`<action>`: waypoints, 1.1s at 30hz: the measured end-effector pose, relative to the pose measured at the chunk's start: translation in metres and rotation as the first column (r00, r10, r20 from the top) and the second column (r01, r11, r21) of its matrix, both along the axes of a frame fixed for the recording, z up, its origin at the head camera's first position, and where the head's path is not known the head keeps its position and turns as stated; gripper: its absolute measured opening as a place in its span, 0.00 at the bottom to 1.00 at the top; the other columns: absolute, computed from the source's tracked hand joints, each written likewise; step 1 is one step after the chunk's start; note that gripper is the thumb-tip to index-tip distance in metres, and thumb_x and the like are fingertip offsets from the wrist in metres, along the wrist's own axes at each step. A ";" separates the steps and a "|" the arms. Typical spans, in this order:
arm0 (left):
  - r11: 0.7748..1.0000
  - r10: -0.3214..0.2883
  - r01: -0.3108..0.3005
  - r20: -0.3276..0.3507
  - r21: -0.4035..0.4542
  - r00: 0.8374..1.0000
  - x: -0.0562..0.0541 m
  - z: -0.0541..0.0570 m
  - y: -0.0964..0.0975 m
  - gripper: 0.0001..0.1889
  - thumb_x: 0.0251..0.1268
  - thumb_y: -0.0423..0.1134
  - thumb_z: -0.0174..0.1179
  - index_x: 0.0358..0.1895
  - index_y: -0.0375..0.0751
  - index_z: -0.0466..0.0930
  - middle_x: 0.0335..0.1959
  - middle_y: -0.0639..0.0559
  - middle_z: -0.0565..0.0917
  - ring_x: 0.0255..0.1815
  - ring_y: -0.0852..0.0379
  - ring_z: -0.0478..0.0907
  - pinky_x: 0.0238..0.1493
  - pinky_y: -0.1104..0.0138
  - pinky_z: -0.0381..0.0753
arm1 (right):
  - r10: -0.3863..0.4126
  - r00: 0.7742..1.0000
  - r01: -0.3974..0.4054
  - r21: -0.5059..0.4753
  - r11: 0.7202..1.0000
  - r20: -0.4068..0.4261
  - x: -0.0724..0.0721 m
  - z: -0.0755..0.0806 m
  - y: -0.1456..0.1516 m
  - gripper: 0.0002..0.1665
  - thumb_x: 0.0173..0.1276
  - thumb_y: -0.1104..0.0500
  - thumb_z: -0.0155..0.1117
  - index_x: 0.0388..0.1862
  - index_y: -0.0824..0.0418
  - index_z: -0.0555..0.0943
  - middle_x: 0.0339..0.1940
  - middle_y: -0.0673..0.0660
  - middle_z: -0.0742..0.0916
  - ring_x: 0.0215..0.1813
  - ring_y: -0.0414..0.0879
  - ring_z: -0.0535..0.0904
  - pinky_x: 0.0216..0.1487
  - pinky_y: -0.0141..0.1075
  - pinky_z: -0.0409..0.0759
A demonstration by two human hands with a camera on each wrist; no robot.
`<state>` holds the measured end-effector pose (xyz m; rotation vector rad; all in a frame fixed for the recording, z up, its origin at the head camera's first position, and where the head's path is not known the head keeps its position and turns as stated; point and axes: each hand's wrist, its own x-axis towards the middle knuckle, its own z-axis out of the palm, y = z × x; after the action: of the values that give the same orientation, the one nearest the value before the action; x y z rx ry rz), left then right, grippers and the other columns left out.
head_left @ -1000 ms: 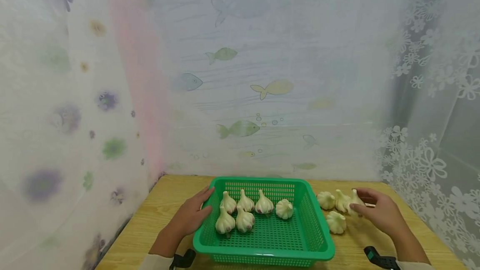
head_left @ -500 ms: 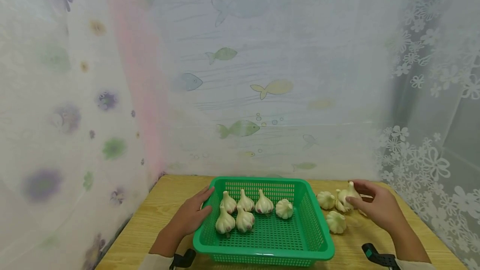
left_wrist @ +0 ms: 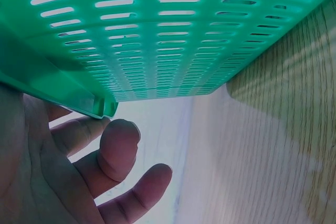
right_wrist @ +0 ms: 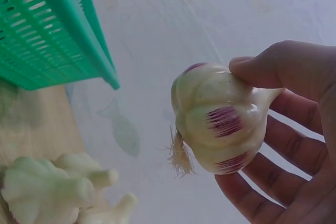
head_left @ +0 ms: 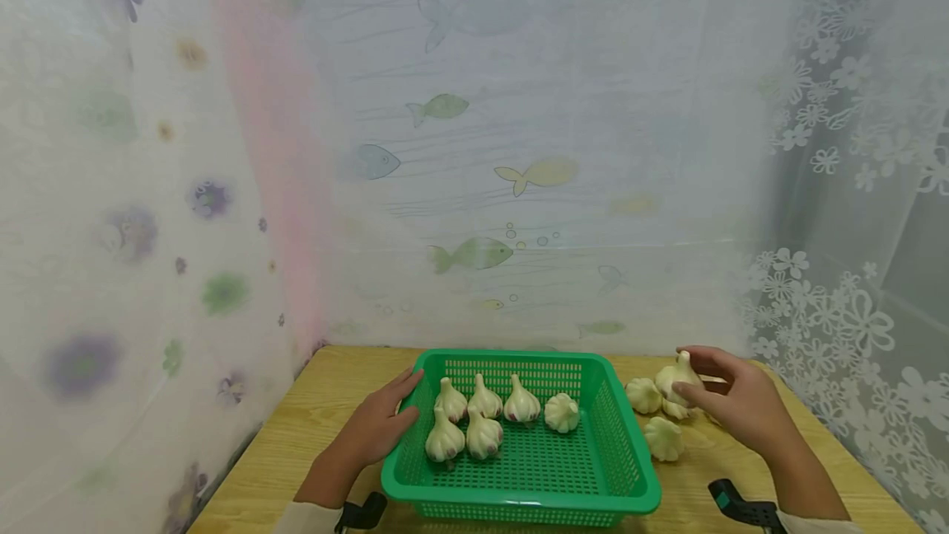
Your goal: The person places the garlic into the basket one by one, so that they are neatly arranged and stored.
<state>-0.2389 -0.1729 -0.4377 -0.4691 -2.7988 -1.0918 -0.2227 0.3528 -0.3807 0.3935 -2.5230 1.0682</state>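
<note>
My right hand [head_left: 745, 402] pinches a garlic bulb [right_wrist: 220, 119] between thumb and fingers, up off the table at the right. In the right wrist view its purple-streaked skin shows, with a tuft of roots pointing away from the palm. Several other bulbs lie on the table below, among them a near garlic bulb [head_left: 664, 439]. A green plastic basket [head_left: 519, 503] stands in the middle and holds several garlic bulbs, mostly toward its back and left. My left hand [head_left: 381, 423] rests against the basket's left rim, its fingers [left_wrist: 119, 148] loosely bent beside the rim in the left wrist view.
The basket stands on a wood-grain table [head_left: 296, 443]. Behind the table hangs a translucent curtain [head_left: 549, 287] printed with fish. A flower-patterned sheet [head_left: 148, 270] hangs close on the left, and another floral sheet [head_left: 838, 320] closes off the right side.
My right hand has lifted a garlic bulb from the table and moved it up and left, over the other bulbs. The left hand and the basket have stayed in place.
</note>
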 end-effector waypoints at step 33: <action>0.999 0.004 -0.004 0.000 -0.034 1.000 -0.006 -0.005 -0.002 0.31 0.80 0.42 0.46 0.83 0.49 0.59 0.85 0.49 0.57 0.83 0.38 0.57 0.75 0.37 0.63 | 0.132 0.977 -0.138 -0.024 0.990 -0.167 0.005 0.015 -0.055 0.27 0.68 0.58 0.74 0.66 0.56 0.81 0.58 0.52 0.87 0.54 0.24 0.80 0.51 0.28 0.84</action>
<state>-0.2446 -0.1753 -0.4425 -0.4671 -2.8208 -1.0450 -0.2180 0.2975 -0.3652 0.6254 -2.3552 1.0811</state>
